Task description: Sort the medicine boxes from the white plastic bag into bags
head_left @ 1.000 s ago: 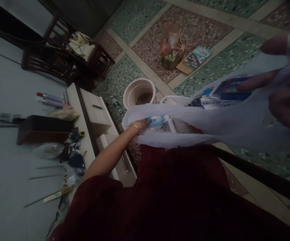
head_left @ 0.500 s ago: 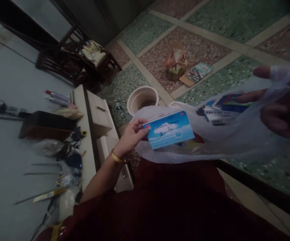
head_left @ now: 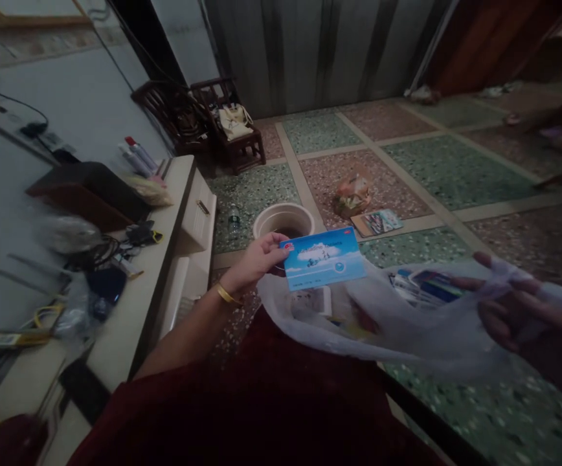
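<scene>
Above plastic bag (head_left: 407, 323): left hand (head_left: 254, 262) pinching blue box (head_left: 324, 257); right hand (head_left: 518, 310) gripping bag edge.

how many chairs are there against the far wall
2. One dark wooden chair stands at the corner by the grey wall; the second chair, right beside it, has a pale bag on its seat. Others may be hidden in the dim room.

left hand (head_left: 256, 259) pinching, right hand (head_left: 509, 310) gripping, fingers spread
</scene>
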A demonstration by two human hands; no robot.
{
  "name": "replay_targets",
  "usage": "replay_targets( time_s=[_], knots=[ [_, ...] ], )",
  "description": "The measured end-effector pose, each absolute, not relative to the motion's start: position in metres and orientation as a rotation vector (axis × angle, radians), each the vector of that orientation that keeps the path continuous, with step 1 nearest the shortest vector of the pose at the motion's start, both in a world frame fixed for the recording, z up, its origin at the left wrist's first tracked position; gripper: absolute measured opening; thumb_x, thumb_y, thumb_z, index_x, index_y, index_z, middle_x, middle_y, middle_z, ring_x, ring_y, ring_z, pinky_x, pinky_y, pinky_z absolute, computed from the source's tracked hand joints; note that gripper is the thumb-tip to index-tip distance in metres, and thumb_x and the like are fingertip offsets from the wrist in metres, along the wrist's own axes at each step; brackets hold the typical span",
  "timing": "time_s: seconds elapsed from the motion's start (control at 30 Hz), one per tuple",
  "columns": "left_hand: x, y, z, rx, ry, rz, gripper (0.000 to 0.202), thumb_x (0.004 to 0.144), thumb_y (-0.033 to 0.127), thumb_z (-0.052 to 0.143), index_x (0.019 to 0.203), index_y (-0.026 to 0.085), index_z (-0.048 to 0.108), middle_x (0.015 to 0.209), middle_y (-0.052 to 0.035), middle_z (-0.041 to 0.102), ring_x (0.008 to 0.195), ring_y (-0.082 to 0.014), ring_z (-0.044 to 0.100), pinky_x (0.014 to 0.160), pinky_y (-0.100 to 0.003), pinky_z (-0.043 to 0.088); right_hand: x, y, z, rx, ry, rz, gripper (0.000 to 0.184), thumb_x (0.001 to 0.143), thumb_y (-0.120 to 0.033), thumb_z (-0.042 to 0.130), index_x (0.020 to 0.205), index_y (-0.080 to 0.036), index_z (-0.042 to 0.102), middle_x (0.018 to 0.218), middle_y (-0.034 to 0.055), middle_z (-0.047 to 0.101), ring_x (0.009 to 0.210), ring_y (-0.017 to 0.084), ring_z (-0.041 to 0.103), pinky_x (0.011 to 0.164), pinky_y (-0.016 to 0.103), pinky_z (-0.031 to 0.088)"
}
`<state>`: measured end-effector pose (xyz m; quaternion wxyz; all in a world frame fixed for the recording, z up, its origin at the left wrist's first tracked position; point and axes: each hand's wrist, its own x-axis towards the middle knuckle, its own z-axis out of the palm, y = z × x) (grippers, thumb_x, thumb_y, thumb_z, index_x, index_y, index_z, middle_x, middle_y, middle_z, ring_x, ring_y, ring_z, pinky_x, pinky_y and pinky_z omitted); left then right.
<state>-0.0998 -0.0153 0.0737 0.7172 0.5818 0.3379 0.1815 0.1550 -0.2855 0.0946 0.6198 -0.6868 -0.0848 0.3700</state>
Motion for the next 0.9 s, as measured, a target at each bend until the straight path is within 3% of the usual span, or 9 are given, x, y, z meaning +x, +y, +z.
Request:
replay_targets(
  time_s=[0.17,0.5,0.8,0.9],
  knots=[
    [-0.103,-0.014,0.071,1.285,0.751,0.412,0.045,0.065,0.038,0.075,0.096,0.015,0.053,0.070,0.0032,0.059,0.058,-0.0081,0.057,0.051,-0.021,0.050,0.153,-0.283,0.097,-1.597,-0.249,0.938,0.103,0.043,-0.054,0.087,0.135,-0.038,0.044,0.126,0.0147,0.055,0.043,0.006,0.038,0.033,0.019,0.031],
    [-0.103,-0.011,0.068,1.305,0.711,0.416,0.043,0.065,0.037,0.075,0.095,0.015,0.052,0.071,0.0029,0.059,0.059,-0.0084,0.057,0.052,-0.021,0.050,0.158,-0.288,0.089,-1.583,-0.273,0.839,0.096,0.050,-0.052,0.084,0.137,-0.033,0.047,0.119,0.0190,0.058,0.040,0.007,0.037,0.030,0.019,0.028],
    [-0.103,-0.011,0.068,1.322,0.728,0.413,0.043,0.065,0.039,0.075,0.093,0.016,0.052,0.070,0.0033,0.058,0.059,-0.0084,0.057,0.052,-0.021,0.050,0.150,-0.280,0.096,-1.609,-0.194,0.820,0.104,0.038,-0.053,0.086,0.134,-0.033,0.049,0.116,0.0166,0.060,0.040,0.006,0.034,0.029,0.018,0.027],
    [-0.104,-0.011,0.067,1.323,0.725,0.412,0.041,0.066,0.037,0.074,0.093,0.016,0.052,0.070,0.0035,0.058,0.059,-0.0085,0.056,0.053,-0.022,0.050,0.145,-0.280,0.100,-1.617,-0.232,0.819,0.101,0.043,-0.055,0.085,0.134,-0.032,0.049,0.120,0.0162,0.058,0.042,0.004,0.034,0.031,0.016,0.028]
  ],
)
